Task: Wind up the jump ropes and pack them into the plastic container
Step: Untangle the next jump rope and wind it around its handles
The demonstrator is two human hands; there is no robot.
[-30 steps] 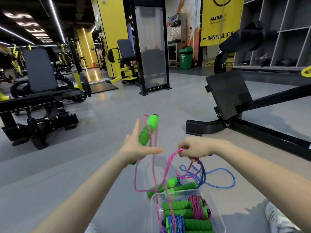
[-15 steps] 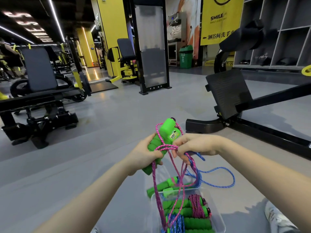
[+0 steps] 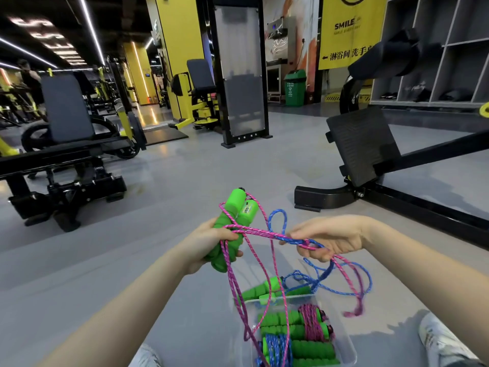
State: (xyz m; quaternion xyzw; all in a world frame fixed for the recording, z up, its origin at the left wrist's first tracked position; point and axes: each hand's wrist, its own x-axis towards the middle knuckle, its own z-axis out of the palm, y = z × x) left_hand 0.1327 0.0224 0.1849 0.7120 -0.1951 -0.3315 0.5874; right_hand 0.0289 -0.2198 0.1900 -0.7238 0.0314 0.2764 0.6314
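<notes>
My left hand (image 3: 209, 243) grips two green foam handles (image 3: 234, 215) held together upright, with pink rope (image 3: 254, 230) looped around them. My right hand (image 3: 328, 238) pinches that pink rope to the right of the handles, and a blue rope (image 3: 277, 217) is caught up in the same pinch. Loose pink and blue loops hang down from both hands. Below them a clear plastic container (image 3: 346, 345) on the floor holds wound ropes with green handles (image 3: 280, 323). Another pair of green handles (image 3: 260, 288) with blue rope lies on the floor just behind it.
I sit on a grey gym floor, with a white shoe (image 3: 439, 337) at the lower right. A black bench frame (image 3: 370, 186) stands close at the right, a black weight machine (image 3: 66, 165) at the left. Farther back are a yellow machine, a green bin (image 3: 295, 87) and grey lockers.
My right hand has pulled the pink rope out to the right, away from the handles, and a blue loop came up with it. My left hand dropped slightly, still holding both handles.
</notes>
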